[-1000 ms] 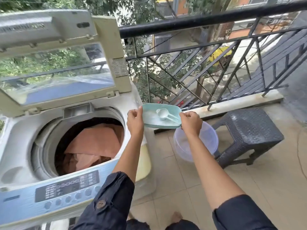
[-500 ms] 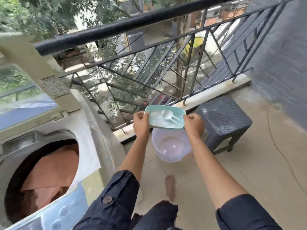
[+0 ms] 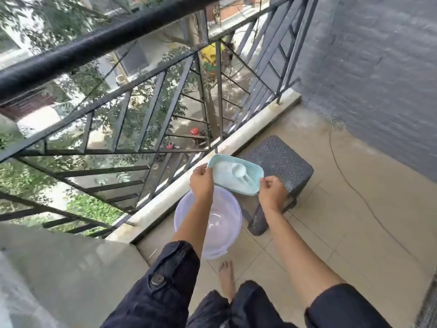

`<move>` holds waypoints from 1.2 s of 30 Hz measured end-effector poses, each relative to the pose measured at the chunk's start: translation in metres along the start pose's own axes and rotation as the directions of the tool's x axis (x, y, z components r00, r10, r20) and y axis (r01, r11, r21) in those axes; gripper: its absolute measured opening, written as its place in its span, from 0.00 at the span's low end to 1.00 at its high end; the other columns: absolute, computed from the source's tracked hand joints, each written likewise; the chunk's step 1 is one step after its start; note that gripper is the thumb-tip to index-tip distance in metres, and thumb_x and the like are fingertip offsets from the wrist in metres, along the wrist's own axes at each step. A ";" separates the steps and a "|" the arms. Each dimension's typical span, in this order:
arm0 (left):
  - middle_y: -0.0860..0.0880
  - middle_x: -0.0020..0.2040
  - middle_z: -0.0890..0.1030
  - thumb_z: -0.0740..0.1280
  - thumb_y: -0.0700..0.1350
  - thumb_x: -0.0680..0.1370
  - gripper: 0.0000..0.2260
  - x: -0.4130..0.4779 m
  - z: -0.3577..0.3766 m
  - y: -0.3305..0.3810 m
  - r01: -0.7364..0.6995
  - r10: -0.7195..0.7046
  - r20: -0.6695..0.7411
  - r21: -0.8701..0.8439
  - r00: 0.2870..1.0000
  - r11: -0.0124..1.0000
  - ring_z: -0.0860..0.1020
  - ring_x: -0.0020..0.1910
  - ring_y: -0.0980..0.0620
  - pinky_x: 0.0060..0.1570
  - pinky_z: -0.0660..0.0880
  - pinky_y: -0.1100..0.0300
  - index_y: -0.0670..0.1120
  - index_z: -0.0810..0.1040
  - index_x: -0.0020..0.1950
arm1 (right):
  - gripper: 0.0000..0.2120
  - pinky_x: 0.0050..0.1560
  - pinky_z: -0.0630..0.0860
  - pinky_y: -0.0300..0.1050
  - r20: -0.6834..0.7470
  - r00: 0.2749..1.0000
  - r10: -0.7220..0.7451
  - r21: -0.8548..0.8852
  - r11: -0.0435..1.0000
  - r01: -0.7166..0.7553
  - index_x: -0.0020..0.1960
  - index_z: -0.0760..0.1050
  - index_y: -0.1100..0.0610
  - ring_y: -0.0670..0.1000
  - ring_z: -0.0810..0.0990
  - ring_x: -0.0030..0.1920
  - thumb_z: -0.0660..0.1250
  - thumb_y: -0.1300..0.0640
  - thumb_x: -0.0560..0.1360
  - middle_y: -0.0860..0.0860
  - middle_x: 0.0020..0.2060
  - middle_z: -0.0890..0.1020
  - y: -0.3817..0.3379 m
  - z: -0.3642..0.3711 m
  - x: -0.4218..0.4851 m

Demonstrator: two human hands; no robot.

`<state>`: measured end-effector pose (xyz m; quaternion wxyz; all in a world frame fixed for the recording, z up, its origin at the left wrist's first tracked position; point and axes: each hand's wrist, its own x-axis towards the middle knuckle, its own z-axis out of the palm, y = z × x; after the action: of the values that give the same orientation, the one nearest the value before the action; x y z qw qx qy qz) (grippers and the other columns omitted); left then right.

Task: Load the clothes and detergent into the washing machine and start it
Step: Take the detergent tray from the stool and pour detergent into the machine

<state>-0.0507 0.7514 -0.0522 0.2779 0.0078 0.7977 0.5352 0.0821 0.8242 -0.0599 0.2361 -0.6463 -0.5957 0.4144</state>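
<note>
Both arms extended forward; left grip, right grip: fingers curled, pinching.

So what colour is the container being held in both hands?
The container is pale mint green, with a white scoop inside; the head view shows it.

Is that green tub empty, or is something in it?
Not empty: white powder and a white scoop lie inside the tub.
</note>
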 end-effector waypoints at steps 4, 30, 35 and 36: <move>0.47 0.35 0.74 0.60 0.40 0.77 0.09 0.015 0.043 0.003 0.020 -0.021 0.037 0.030 0.999 0.999 0.72 0.37 0.49 0.30 0.67 0.71 0.40 0.80 0.46 | 0.10 0.40 0.66 0.38 -0.062 0.996 0.069 0.008 0.998 -0.068 0.50 0.79 0.65 0.58 0.81 0.48 0.64 0.59 0.77 0.59 0.46 0.84 0.015 0.000 0.039; 0.45 0.44 0.78 0.58 0.29 0.75 0.14 0.164 0.227 -0.118 0.228 -0.244 0.186 0.104 0.952 0.968 0.76 0.39 0.49 0.48 0.79 0.57 0.39 0.78 0.56 | 0.11 0.49 0.75 0.48 -0.094 0.901 0.423 0.020 0.906 -0.423 0.51 0.80 0.66 0.62 0.80 0.52 0.63 0.61 0.75 0.63 0.49 0.82 0.176 0.125 0.219; 0.40 0.59 0.80 0.55 0.31 0.76 0.19 0.167 0.232 -0.125 0.248 -0.264 0.177 0.106 0.948 0.963 0.78 0.58 0.42 0.63 0.74 0.48 0.41 0.75 0.63 | 0.11 0.45 0.81 0.53 -0.064 0.874 0.482 0.090 0.875 -0.476 0.47 0.82 0.64 0.63 0.83 0.45 0.64 0.59 0.73 0.62 0.42 0.84 0.182 0.129 0.220; 0.41 0.59 0.80 0.55 0.32 0.76 0.19 0.165 0.231 -0.123 0.241 -0.257 0.170 0.111 0.951 0.964 0.78 0.59 0.43 0.63 0.74 0.50 0.42 0.75 0.64 | 0.11 0.45 0.81 0.54 -0.052 0.870 0.490 0.097 0.870 -0.484 0.48 0.82 0.63 0.63 0.83 0.45 0.64 0.58 0.73 0.61 0.43 0.84 0.180 0.128 0.221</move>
<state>-0.0508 0.9462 -0.2921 0.4145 -0.0315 0.7865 0.4568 0.0692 0.9814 -0.3301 0.1721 -0.7806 -0.3869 0.4597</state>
